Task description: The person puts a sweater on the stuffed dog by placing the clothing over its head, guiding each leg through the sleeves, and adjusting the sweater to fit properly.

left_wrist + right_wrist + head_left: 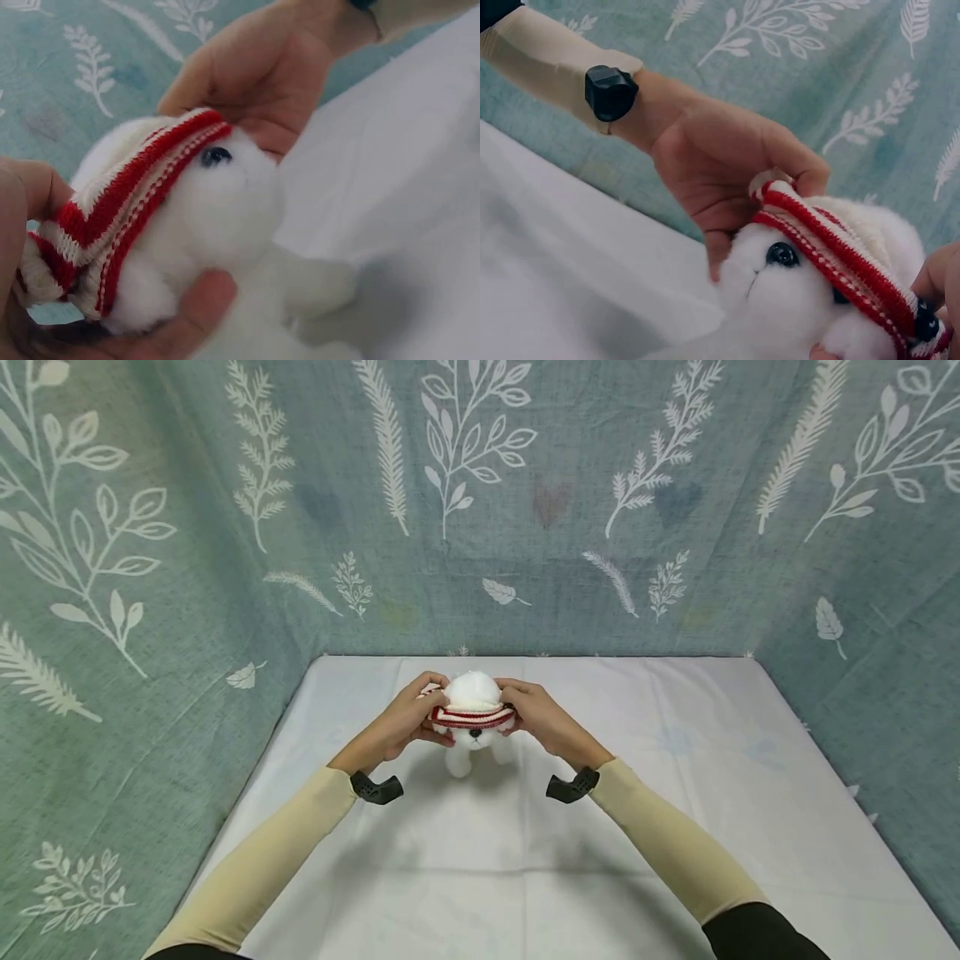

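A white plush dog (471, 692) stands on the white cloth, its face toward me. Across its head, at the brow, lies a red and white striped knitted garment (474, 719). The left hand (408, 717) pinches the garment's left end, with lower fingers against the toy's cheek. At the other end, the right hand (546, 720) grips the knit between thumb and fingers. In the left wrist view one dark eye (216, 156) shows just under the knit's edge. The right wrist view shows a dark round piece (926, 321) by the right fingers. The toy's back is hidden.
A white cloth (675, 827) covers the table. Blue-green curtains (555, 585) with white leaf prints stand behind it and along both sides. Each wrist carries a black device, such as the left one (377, 788).
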A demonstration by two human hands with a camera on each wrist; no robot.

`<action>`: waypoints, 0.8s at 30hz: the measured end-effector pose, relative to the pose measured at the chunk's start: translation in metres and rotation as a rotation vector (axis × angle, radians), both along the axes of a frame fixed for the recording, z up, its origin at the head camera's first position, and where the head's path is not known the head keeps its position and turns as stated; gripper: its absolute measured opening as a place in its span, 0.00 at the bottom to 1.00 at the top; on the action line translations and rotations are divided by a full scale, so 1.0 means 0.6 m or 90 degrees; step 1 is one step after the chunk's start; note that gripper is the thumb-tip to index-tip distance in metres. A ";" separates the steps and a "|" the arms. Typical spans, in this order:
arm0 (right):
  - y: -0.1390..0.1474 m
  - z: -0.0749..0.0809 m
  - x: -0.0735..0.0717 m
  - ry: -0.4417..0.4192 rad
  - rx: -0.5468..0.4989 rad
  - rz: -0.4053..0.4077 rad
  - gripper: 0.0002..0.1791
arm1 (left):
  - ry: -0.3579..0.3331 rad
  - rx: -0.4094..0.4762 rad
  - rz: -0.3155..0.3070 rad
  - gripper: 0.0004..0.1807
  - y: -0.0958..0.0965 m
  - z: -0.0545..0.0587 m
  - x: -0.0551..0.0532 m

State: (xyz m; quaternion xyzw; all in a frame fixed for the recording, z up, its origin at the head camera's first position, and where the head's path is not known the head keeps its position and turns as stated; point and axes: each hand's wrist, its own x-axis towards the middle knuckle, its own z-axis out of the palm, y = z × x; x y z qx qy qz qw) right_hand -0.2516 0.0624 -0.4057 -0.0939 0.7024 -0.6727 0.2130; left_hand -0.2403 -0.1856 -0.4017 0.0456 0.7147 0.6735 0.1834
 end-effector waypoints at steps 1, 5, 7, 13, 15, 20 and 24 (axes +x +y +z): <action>0.000 0.000 0.000 -0.002 -0.003 0.000 0.27 | -0.001 0.006 0.004 0.18 -0.001 -0.002 0.000; -0.002 -0.002 0.000 -0.009 -0.006 -0.004 0.26 | 0.000 0.029 0.029 0.18 -0.001 -0.007 -0.001; -0.002 -0.001 -0.001 -0.010 -0.007 -0.007 0.26 | 0.005 0.030 0.040 0.19 0.000 -0.008 -0.001; -0.003 0.001 -0.003 -0.005 -0.002 -0.009 0.26 | 0.012 0.018 0.053 0.21 0.003 -0.005 0.001; -0.003 0.001 -0.002 -0.003 0.002 -0.002 0.26 | 0.007 0.014 0.047 0.22 0.002 -0.003 0.003; 0.001 0.002 0.001 0.005 0.010 0.025 0.24 | -0.001 0.008 0.016 0.26 0.003 0.003 0.005; 0.003 0.004 0.002 0.003 0.009 0.047 0.24 | -0.008 0.011 -0.003 0.27 0.001 0.006 0.006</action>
